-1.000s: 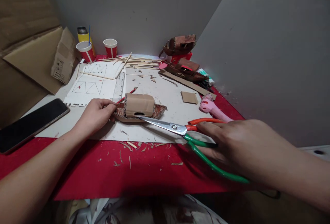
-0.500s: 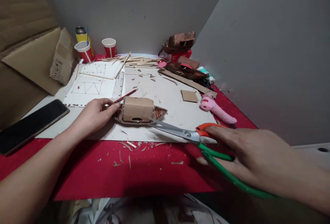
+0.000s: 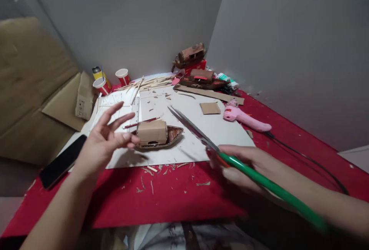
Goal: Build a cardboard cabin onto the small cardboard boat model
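A small cardboard boat [image 3: 152,134] with a brown hull and a curved tan cabin roof sits on a white sheet [image 3: 184,150]. My left hand [image 3: 108,138] is at the boat's left end, fingers spread, holding nothing; whether the fingertips touch the hull I cannot tell. My right hand [image 3: 245,165] is closed round a pair of scissors [image 3: 198,133] with green and orange handles. Their blades are nearly together and point up and left, above the sheet to the right of the boat. A red pencil [image 3: 144,122] lies just behind the cabin.
A pink glue gun [image 3: 248,119] with a black cord lies at right, near a cardboard square [image 3: 210,108]. Behind are two brown model boats [image 3: 201,79], thin wooden sticks [image 3: 155,83] and paper cups [image 3: 122,77]. At left are a phone [image 3: 63,161] and a cardboard box [image 3: 31,96].
My left hand has let go of the boat and spread its fingers. My right hand has drawn the scissors off the cabin and swung their tips upward. The camera view has shifted.
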{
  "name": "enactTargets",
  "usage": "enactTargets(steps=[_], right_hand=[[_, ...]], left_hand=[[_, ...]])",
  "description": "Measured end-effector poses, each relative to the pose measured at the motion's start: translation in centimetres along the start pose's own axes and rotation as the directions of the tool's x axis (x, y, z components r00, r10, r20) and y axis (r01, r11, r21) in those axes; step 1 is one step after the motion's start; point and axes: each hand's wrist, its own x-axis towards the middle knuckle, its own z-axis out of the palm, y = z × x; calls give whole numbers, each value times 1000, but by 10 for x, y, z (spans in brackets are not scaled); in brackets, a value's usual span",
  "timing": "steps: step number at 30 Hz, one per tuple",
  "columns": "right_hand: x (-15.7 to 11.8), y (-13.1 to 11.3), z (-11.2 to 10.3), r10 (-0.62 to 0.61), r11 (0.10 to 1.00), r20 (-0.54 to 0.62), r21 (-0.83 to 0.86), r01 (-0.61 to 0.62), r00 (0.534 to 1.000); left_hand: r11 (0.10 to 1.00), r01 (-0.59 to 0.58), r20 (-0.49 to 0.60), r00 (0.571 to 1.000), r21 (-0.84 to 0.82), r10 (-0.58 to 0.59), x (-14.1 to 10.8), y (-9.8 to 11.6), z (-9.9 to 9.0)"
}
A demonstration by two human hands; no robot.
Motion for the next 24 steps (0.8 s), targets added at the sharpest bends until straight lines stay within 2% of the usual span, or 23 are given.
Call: enactTargets(steps=[2,5,7,10,12,15,18,21,24], right_hand=[[11,-11,8,-43,954,90,299,15,995],[26,-24,21,-77,864,75,503,29,994],[32,-28,30,-149,837,26,536,112,989],[37,-26,43,-203,783,-16,598,173,979],[38,-23,48,-206,774,-43,604,189,978],[41,-19,50,-234,793,-100,556,249,967],[45,-15,51,-264,809,-154,503,305,952],[49,-11,50,-263,832,-163,462,309,951],[52,-8,49,-228,836,-146,478,270,963]], left_hand=[[999,-9,102,995,33,6,-12,0,18],[994,-41,203,979,103,19,-28,-4,44],[991,-61,251,968,122,28,-34,-9,57],[983,-102,278,959,150,57,-37,-18,68],[967,-189,290,947,169,134,-35,-25,72],[908,-360,337,900,216,276,-32,-33,76],[843,-454,382,862,289,333,-29,-39,80],[831,-469,389,855,300,342,-28,-43,84],[864,-428,324,883,264,339,-26,-42,87]])
